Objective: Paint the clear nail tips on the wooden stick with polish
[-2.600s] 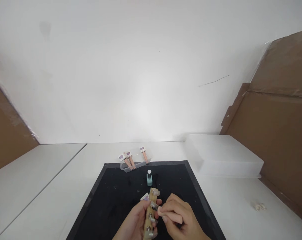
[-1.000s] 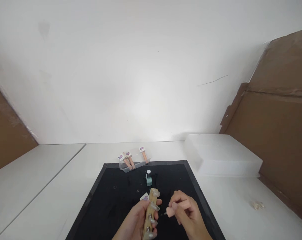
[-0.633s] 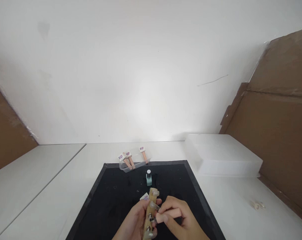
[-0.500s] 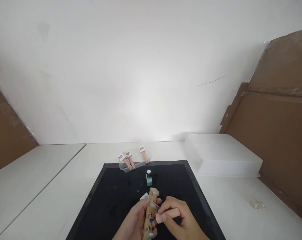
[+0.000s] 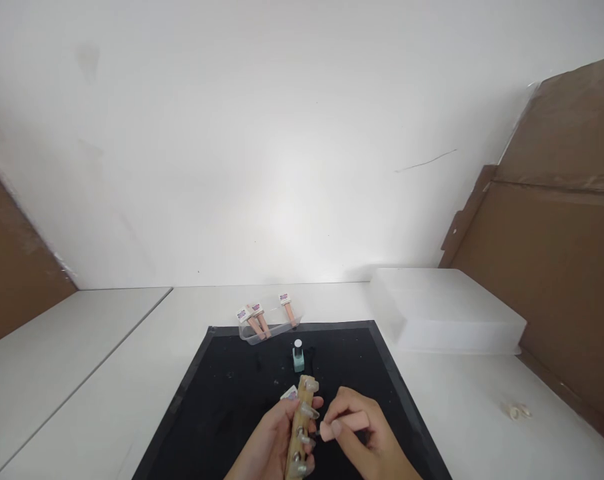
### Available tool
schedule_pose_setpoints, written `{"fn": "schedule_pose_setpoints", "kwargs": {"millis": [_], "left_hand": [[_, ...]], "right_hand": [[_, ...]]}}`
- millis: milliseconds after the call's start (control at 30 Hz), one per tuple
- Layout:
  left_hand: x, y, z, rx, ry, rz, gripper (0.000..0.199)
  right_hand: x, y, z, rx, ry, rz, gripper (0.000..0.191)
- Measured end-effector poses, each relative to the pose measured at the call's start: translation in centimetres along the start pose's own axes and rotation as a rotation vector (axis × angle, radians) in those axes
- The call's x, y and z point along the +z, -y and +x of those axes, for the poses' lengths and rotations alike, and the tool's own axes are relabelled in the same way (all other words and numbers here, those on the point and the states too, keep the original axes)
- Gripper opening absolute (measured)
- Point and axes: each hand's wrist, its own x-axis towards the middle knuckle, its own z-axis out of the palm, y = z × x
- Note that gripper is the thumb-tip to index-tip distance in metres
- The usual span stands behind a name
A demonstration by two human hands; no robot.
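A wooden strip (image 5: 302, 427) with several translucent, nail-like pieces along it stands tilted in my left hand (image 5: 269, 437), whose fingers wrap round it from both sides. My right hand (image 5: 365, 437) pinches a pink, brush-like tool (image 5: 349, 425) just right of the strip. The tool's dark tip points left at one of the lower pieces; whether it touches is too small to tell. Beyond the strip, a teal bottle with a white-topped dark cap (image 5: 298, 357) stands on the black mat (image 5: 242, 373). A white label (image 5: 289, 393) shows beside my left fingertips.
At the mat's back edge a clear tray (image 5: 255, 339) holds several pink tools with white labels. A white box (image 5: 452, 310) is at the back right. Small pale rings (image 5: 516, 410) lie on the right of the table. Brown cardboard (image 5: 547, 253) stands at the right side.
My right hand and the pink tool have moved slightly right, away from the strip, uncovering more of its pieces. My left hand has hardly moved.
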Motion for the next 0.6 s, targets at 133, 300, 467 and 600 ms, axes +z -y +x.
{"fn": "schedule_pose_setpoints", "kwargs": {"millis": [133,300,467,600], "left_hand": [[-0.1,0.1,0.0,0.000,-0.003,0.014,0.033],[-0.3,0.2,0.1,0.001,0.019,-0.008,0.033],[-0.2,0.1,0.1,0.009,0.001,-0.007,0.034],[0.3,-0.2,-0.2,-0.007,-0.031,0.011,0.033]], "right_hand": [[0.1,-0.2,0.1,-0.054,0.038,0.015,0.011],[0.4,-0.9,0.0,-0.054,0.035,-0.026,0.013],[0.6,-1.2,0.0,-0.032,0.007,0.002,0.016],[0.3,-1.0,0.0,-0.001,-0.008,-0.043,0.021]]}}
